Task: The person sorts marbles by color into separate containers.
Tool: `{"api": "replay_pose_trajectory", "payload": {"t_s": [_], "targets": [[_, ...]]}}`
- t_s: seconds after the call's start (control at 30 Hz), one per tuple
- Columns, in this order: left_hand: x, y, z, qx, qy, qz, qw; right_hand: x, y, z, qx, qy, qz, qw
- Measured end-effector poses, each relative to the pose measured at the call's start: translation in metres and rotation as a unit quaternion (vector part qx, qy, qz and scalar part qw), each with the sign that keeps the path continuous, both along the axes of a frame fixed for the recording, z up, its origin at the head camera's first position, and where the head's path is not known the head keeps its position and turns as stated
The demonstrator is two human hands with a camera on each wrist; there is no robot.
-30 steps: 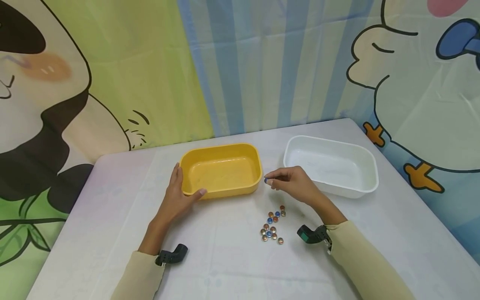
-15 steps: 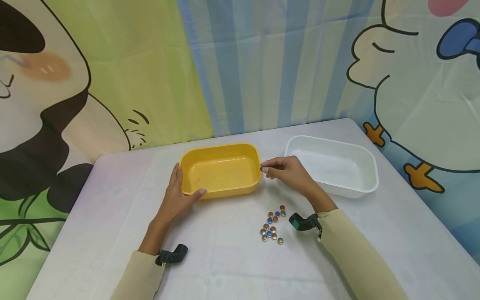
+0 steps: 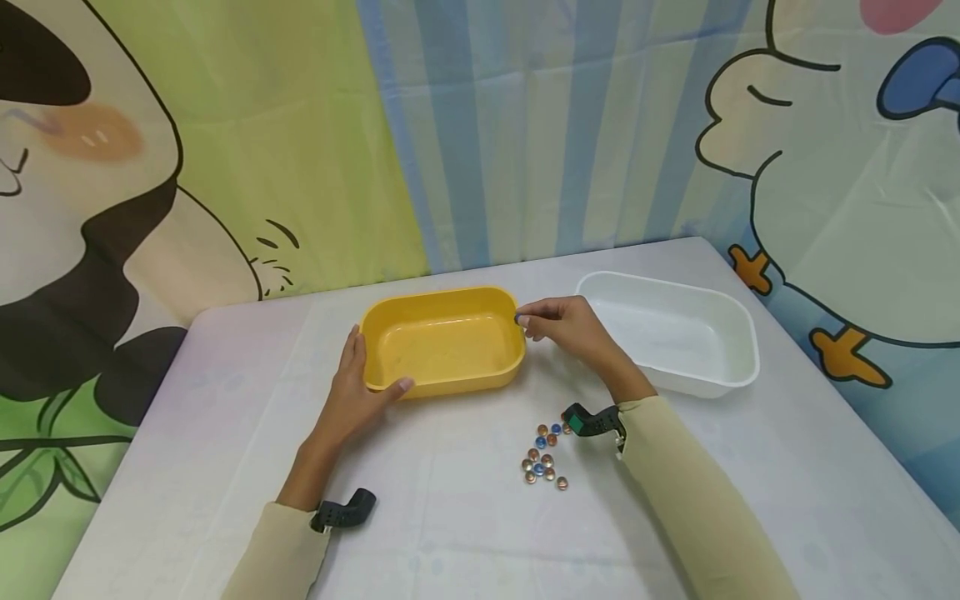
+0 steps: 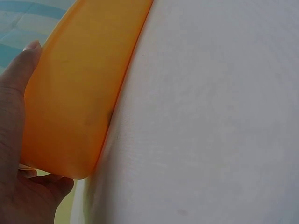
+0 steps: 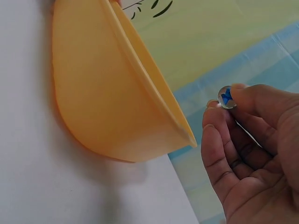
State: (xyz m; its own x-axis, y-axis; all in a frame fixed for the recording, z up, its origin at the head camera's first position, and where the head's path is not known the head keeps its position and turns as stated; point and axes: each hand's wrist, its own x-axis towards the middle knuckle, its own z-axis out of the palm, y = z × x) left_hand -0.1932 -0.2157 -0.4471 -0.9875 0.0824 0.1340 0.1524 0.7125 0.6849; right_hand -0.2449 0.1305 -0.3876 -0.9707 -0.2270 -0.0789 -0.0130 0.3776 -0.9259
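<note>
Lying before cartoon drapes point(image 3: 300, 150), marbles point(image 3: 539, 469) dot white cloth point(image 3: 442, 525).

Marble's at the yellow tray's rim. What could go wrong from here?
1. The right hand pinches the marble only between thumb and fingertips, so it might slip and roll.
2. It's close beside the yellow tray's rim; an early release could drop it outside.
3. The right wrist camera overlaps the loose marbles in the head view; dipping might scatter them.
</note>
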Motion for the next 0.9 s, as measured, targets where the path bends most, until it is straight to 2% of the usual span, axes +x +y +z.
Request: {"api": "replay_pose_trajectory", "payload": {"t_s": [0.37,0.53,0.7,0.9], "targets": [[-0.003,-0.001,0.005,-0.007,0.001,0.001,1.0000,-0.026,-0.006,0.009,-0.019,-0.017,0.002,0.9997],[-0.002,0.001,0.001,-0.006,-0.003,-0.002,1.0000,-0.031,-0.010,0.014,-0.014,-0.034,-0.008,0.9993],[0.000,0.003,-0.002,-0.009,-0.006,0.002,0.9999,-0.037,-0.017,0.011,-0.018,-0.053,-0.019,0.9982],[0.002,0.001,0.000,-0.011,-0.003,0.006,0.9999,-0.046,-0.023,0.005,-0.019,-0.064,-0.030,0.9973]]}}
